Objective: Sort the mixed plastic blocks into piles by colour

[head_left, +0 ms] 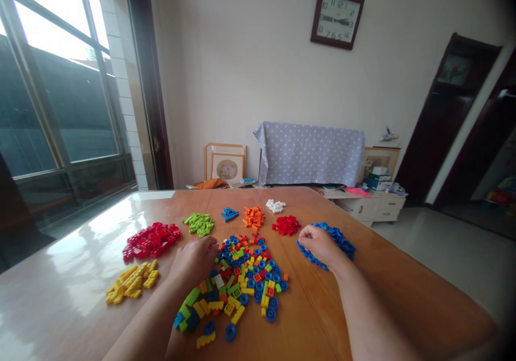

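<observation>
My left hand is at the left edge of a mixed pile of toy building bricks and blue wheels. Its fingers are curled together, with a bit of blue by the fingertips too small to name. Over to the right, my right hand rests at the near left side of a heap of blue wheel pieces. Thumb and fingers pinch together there, and what lies between them is hidden. Yellow, green, red, orange, white and blue bricks lie loose in the mixed pile.
Sorted heaps surround the mixed pile: yellow bricks, dark red bricks, green bricks, blue pieces, orange bricks, white pieces and red bricks. All lie on a glossy wooden table.
</observation>
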`<state>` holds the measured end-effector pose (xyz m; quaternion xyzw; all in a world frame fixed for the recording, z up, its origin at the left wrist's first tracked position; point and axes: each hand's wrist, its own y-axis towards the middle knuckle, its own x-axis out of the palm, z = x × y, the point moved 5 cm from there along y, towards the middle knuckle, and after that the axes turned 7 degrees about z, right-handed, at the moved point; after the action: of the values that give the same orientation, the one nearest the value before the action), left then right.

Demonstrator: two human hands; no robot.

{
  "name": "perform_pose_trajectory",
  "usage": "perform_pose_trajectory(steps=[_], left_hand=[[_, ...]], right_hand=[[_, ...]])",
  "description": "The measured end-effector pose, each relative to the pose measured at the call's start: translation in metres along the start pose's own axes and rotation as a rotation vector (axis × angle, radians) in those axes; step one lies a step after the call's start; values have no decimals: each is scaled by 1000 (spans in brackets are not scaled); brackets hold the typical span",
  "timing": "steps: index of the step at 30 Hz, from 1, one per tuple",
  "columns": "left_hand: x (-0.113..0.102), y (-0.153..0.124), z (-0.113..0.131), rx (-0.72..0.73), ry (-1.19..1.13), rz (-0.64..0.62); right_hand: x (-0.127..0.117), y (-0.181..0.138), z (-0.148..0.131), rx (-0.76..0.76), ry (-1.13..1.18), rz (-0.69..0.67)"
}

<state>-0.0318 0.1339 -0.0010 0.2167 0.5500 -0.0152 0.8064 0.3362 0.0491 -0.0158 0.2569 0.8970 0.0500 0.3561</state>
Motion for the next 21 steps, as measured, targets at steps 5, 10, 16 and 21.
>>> perform_pose_trajectory(steps=[5, 10, 16, 21], left_hand=[[-2, 0, 2, 6, -3, -10], [-3, 0, 4, 38, -2, -15], [-3, 0, 4, 43, 14, -17], [-3, 0, 2, 40, 4, 8]], right_hand=[[-27, 10, 20, 32, -240, 179], [-24, 6, 18, 2, -335, 108], [-21, 5, 17, 7, -371, 78], [-24, 8, 17, -13, -397, 127]])
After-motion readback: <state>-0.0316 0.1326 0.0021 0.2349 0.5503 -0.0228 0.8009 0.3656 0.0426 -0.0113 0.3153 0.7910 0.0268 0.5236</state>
